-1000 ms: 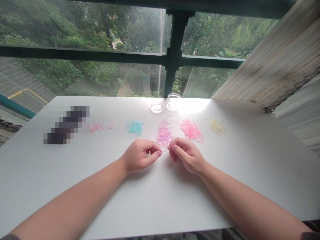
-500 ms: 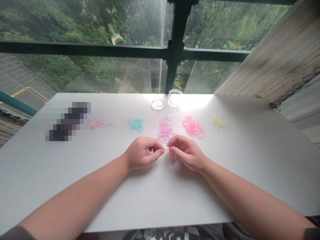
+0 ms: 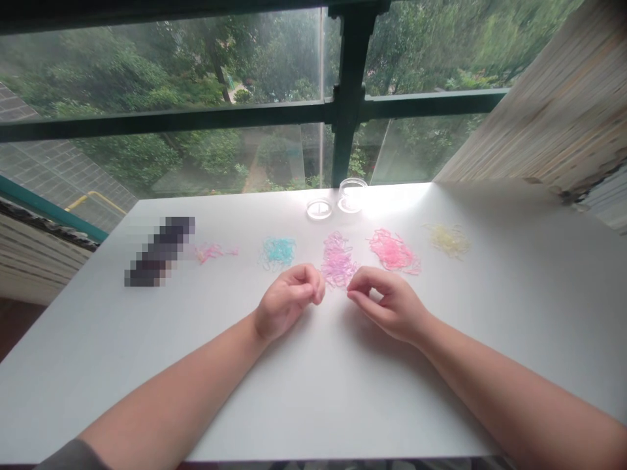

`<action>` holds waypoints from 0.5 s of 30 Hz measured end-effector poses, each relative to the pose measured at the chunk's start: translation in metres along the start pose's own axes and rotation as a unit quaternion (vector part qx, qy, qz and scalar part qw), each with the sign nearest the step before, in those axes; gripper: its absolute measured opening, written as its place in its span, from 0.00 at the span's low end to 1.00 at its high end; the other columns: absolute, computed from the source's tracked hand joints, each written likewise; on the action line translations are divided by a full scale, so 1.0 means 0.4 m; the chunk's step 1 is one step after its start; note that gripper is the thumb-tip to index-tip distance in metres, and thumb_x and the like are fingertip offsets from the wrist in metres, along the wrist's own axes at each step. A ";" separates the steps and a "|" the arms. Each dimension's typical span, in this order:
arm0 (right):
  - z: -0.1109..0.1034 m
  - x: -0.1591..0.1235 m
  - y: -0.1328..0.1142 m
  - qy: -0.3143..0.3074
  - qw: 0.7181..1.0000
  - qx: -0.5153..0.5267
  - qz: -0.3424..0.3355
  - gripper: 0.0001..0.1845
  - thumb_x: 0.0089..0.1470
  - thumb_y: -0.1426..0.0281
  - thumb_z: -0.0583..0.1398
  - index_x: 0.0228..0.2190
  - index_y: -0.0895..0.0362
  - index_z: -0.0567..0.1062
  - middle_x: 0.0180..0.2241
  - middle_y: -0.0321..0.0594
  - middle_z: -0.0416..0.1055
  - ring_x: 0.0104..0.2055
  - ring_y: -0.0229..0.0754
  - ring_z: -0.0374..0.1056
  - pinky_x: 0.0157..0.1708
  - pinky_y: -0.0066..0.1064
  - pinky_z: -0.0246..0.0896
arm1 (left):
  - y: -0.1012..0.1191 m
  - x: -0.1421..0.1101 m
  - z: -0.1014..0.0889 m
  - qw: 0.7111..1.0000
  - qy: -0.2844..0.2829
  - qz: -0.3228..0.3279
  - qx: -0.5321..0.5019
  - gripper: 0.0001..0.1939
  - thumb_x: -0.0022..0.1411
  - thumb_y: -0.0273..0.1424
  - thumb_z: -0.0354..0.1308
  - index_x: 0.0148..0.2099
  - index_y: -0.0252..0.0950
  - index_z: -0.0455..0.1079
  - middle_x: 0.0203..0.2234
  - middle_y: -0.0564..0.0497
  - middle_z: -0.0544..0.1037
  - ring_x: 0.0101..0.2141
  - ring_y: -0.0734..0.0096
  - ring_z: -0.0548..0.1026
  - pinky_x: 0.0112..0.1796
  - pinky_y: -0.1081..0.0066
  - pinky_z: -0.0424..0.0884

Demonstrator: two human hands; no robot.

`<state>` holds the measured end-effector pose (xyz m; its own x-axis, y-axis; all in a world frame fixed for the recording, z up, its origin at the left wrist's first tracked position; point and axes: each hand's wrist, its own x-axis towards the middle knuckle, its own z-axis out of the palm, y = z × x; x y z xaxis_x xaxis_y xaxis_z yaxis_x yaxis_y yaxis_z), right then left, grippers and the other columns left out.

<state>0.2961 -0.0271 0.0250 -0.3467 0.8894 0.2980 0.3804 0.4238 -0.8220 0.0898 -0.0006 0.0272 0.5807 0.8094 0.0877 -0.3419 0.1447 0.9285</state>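
My left hand (image 3: 292,297) is closed just in front of the blue and purple piles, thumb pressed against curled fingers. Across a small gap, my right hand (image 3: 386,301) pinches thumb and forefinger together at the near edge of the purple pile. Whatever either pinch holds is too small to make out. The purple rubber bands (image 3: 337,260) lie loose between and beyond both hands. Left of them is a heap of blue rubber bands (image 3: 279,250); to the right are pink rubber bands (image 3: 393,249) and pale yellow ones (image 3: 448,240).
A small group of pink and yellowish bands (image 3: 211,252) lies farther left, beside a dark pixelated object (image 3: 160,251). At the back stand a clear round container (image 3: 351,196) and a shallow clear lid (image 3: 319,209). The white table (image 3: 294,405) reaches the window; a curtain hangs right.
My hands have moved apart, and the thin strand between their fingertips no longer shows. My left hand has turned, its fingers curling inward. The whole view has shifted and tilted slightly.
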 end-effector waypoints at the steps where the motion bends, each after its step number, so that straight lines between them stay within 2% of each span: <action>1: -0.010 0.005 0.004 0.015 0.999 -0.032 -0.009 0.04 0.52 0.75 0.56 0.27 0.56 0.69 0.24 0.35 0.66 0.26 0.35 0.61 0.27 0.27 0.58 | 0.003 0.001 -0.002 0.996 0.006 -0.020 -0.082 0.07 0.53 0.31 0.54 0.26 0.35 0.61 0.20 0.54 0.62 0.24 0.74 0.62 0.28 0.72 0.60; 3: -0.039 0.014 0.020 0.046 0.993 -0.105 -0.021 0.04 0.51 0.75 0.56 0.27 0.56 0.71 0.26 0.37 0.67 0.28 0.36 0.63 0.29 0.28 0.60 | 0.010 0.002 -0.006 0.980 0.018 -0.055 -0.192 0.07 0.51 0.30 0.54 0.25 0.35 0.58 0.20 0.55 0.59 0.23 0.76 0.61 0.28 0.73 0.59; 6: -0.094 0.026 0.057 0.116 0.970 -0.215 -0.020 0.05 0.50 0.75 0.57 0.27 0.56 0.73 0.28 0.37 0.69 0.28 0.36 0.64 0.29 0.28 0.60 | 0.020 0.003 -0.011 0.959 0.031 -0.078 -0.269 0.09 0.49 0.29 0.54 0.24 0.34 0.55 0.20 0.55 0.55 0.23 0.77 0.59 0.28 0.73 0.59; 10: -0.160 0.034 0.107 0.187 0.921 -0.341 0.030 0.05 0.47 0.73 0.59 0.26 0.55 0.76 0.28 0.37 0.71 0.27 0.37 0.65 0.27 0.29 0.59 | 0.023 0.002 -0.015 0.947 0.036 -0.093 -0.307 0.10 0.48 0.28 0.54 0.23 0.34 0.53 0.20 0.56 0.52 0.23 0.77 0.58 0.28 0.73 0.59; 15: -0.184 0.037 0.136 0.192 0.895 -0.399 0.059 0.07 0.48 0.72 0.59 0.26 0.55 0.78 0.28 0.38 0.73 0.28 0.40 0.66 0.28 0.31 0.60 | 0.025 0.003 -0.017 0.941 0.045 -0.093 -0.322 0.12 0.47 0.28 0.54 0.23 0.35 0.51 0.20 0.56 0.51 0.23 0.77 0.57 0.28 0.74 0.59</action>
<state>0.3746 0.0216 0.0204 -0.0018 0.8639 0.5037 0.9391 0.1746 -0.2961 0.0822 0.0055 0.0340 0.6196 0.7766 -0.1138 -0.6335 0.5803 0.5118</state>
